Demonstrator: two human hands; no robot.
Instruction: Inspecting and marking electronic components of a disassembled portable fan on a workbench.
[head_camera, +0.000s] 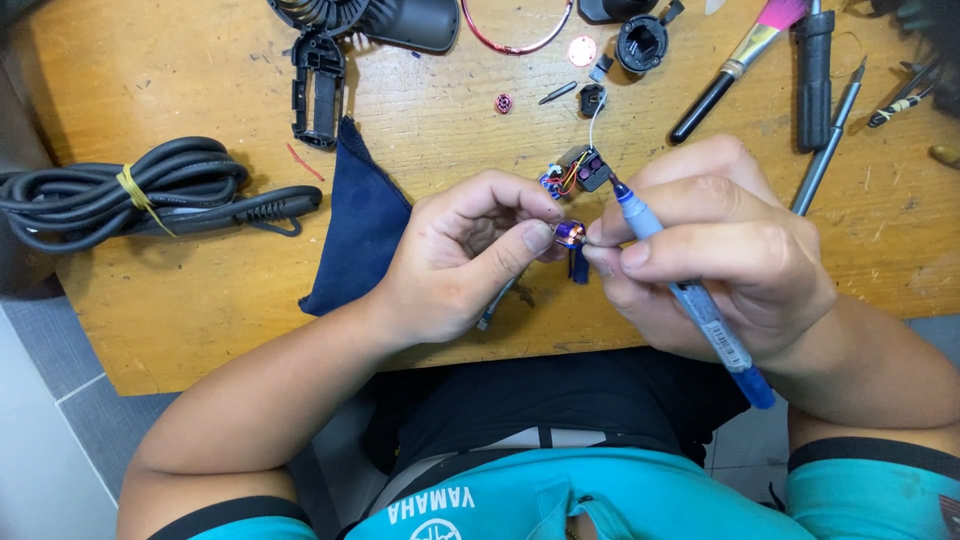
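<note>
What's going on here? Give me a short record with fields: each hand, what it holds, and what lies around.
left hand: pinches a small motor part with copper winding
right hand: holds a blue pen-like tool, tip at a small black wired part
surface: wooden table
left side: coiled black cable, dark blue cloth
top right: pink-bristled brush, a screwdriver

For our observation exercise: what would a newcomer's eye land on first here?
Probably the two hands at the centre: the left hand pinches a small copper-wound motor part, while the right hand holds a blue pen-like tool to its wired switch assembly. Next, the coiled black power cord at the wooden table's left.
</note>
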